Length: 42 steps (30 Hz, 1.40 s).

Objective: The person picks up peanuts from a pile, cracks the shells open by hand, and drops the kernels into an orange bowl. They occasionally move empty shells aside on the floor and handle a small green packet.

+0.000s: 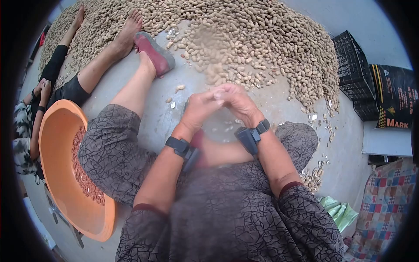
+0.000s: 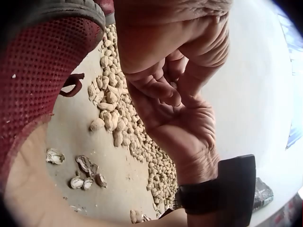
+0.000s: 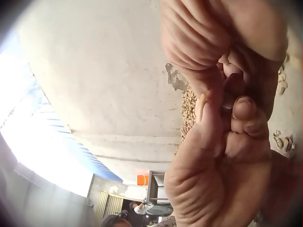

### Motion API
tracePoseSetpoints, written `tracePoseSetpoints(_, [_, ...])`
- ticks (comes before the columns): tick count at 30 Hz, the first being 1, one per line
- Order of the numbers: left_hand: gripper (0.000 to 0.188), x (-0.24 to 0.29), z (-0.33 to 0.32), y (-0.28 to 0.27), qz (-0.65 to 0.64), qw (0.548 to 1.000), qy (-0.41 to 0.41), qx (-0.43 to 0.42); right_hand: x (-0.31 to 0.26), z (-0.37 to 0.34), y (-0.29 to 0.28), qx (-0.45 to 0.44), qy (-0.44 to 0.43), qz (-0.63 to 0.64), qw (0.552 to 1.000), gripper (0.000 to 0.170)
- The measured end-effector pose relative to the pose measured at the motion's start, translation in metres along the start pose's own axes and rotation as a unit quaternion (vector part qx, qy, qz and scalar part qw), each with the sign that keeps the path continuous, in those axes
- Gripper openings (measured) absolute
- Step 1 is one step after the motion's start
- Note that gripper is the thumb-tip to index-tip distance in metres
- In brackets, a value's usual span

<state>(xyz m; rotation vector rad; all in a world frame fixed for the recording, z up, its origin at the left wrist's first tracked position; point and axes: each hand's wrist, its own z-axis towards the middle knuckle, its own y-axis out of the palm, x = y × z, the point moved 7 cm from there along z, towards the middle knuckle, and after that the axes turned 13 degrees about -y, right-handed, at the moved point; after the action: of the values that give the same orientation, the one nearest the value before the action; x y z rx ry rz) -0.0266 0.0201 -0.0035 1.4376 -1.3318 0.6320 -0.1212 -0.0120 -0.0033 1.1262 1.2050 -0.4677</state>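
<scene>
Both hands meet over the floor between the legs in the head view. My left hand (image 1: 197, 110) and right hand (image 1: 241, 103) have their fingers curled in toward each other, thumbs and fingertips together. A small pale peanut (image 2: 174, 85) shows in part between the fingers in the left wrist view; the hands hide the rest. Close beyond them spreads a big heap of unshelled peanuts (image 1: 270, 39). Split empty shells (image 2: 85, 165) lie on the floor beside a red shoe (image 2: 42, 71).
At the left stands an orange basin (image 1: 59, 174) with reddish shelled kernels (image 1: 83, 170). Another person's legs (image 1: 98, 65) stretch along the heap. A black crate (image 1: 355, 74), a black printed sack (image 1: 395, 96) and a green plastic bag (image 1: 339, 212) are at the right.
</scene>
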Motion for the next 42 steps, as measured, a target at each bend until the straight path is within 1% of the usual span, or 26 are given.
tracePoseSetpoints(4, [0.029, 0.001, -0.002, 0.002, 0.028, 0.999, -0.019, -0.014, -0.002, 0.000, -0.006, 0.005, 0.003, -0.014, 1.000, 0.021])
tracePoseSetpoints(6, [0.029, 0.002, -0.001, 0.005, -0.017, 0.999, -0.011, -0.033, -0.004, 0.000, -0.007, 0.015, -0.007, -0.016, 1.000, 0.020])
tracePoseSetpoints(7, [0.029, 0.003, -0.001, 0.006, -0.016, 0.999, -0.010, -0.034, -0.005, 0.001, -0.008, 0.015, -0.009, -0.016, 1.000, 0.020])
tracePoseSetpoints(9, [0.031, 0.005, -0.001, 0.006, -0.051, 0.997, -0.019, -0.058, -0.005, 0.001, 0.000, -0.011, 0.000, 0.049, 0.999, 0.017])
tracePoseSetpoints(10, [0.031, 0.006, 0.000, 0.006, -0.050, 0.997, -0.019, -0.058, -0.007, -0.001, 0.004, -0.011, -0.001, 0.049, 0.999, 0.017])
tracePoseSetpoints(12, [0.033, 0.004, 0.002, 0.003, -0.106, 0.993, -0.033, -0.047, -0.012, -0.006, 0.007, 0.016, -0.005, 0.041, 0.999, 0.020])
tracePoseSetpoints(13, [0.033, 0.004, 0.003, 0.001, -0.105, 0.993, -0.029, -0.047, -0.013, -0.004, 0.008, 0.014, -0.008, 0.040, 0.999, 0.020])
tracePoseSetpoints(15, [0.032, -0.003, 0.004, -0.008, -0.110, 0.993, -0.040, -0.006, -0.015, -0.003, 0.013, -0.011, -0.020, 0.046, 0.999, 0.022])
tracePoseSetpoints(16, [0.032, -0.006, 0.005, -0.008, -0.111, 0.993, -0.039, -0.005, -0.015, -0.003, 0.012, -0.012, -0.020, 0.046, 0.999, 0.022])
tracePoseSetpoints(18, [0.030, -0.009, 0.006, -0.014, -0.081, 0.996, -0.026, 0.041, -0.010, -0.002, 0.007, -0.011, 0.006, 0.005, 1.000, 0.021])
tracePoseSetpoints(19, [0.030, -0.011, 0.008, -0.014, -0.081, 0.995, -0.026, 0.041, -0.008, -0.003, 0.004, -0.012, 0.006, 0.005, 1.000, 0.021])
tracePoseSetpoints(21, [0.026, -0.014, 0.011, -0.019, 0.014, 0.996, -0.020, 0.092, -0.001, -0.003, -0.003, -0.012, 0.011, -0.045, 0.999, 0.020])
tracePoseSetpoints(22, [0.026, -0.017, 0.012, -0.020, 0.014, 0.995, -0.020, 0.092, 0.002, -0.003, -0.004, -0.012, 0.011, -0.045, 0.999, 0.020])
tracePoseSetpoints(24, [0.023, -0.014, 0.010, -0.021, 0.060, 0.991, 0.003, 0.116, 0.004, -0.003, -0.014, 0.030, 0.001, -0.105, 0.994, 0.019])
tracePoseSetpoints(28, [0.023, -0.013, 0.006, -0.022, 0.101, 0.987, -0.022, 0.125, 0.008, 0.001, -0.021, 0.032, -0.026, -0.133, 0.990, 0.019])
tracePoseSetpoints(30, [0.023, -0.007, 0.007, -0.024, 0.192, 0.972, 0.028, 0.129, 0.006, 0.001, -0.024, 0.052, -0.030, -0.178, 0.982, 0.017])
tracePoseSetpoints(34, [0.021, -0.002, 0.004, -0.020, 0.164, 0.982, 0.002, 0.096, 0.003, -0.001, -0.018, 0.046, -0.026, -0.186, 0.981, 0.014])
tracePoseSetpoints(36, [0.020, -0.002, 0.003, -0.020, 0.132, 0.986, -0.047, 0.089, 0.000, -0.001, -0.016, 0.044, -0.029, -0.189, 0.980, 0.013])
tracePoseSetpoints(40, [0.017, -0.003, 0.005, -0.023, 0.144, 0.985, -0.056, 0.076, -0.001, -0.002, -0.013, 0.042, -0.027, -0.194, 0.980, 0.012])
tracePoseSetpoints(42, [0.012, -0.005, 0.004, -0.022, 0.140, 0.986, -0.066, 0.064, 0.001, -0.003, -0.011, 0.025, -0.024, -0.187, 0.982, 0.011])
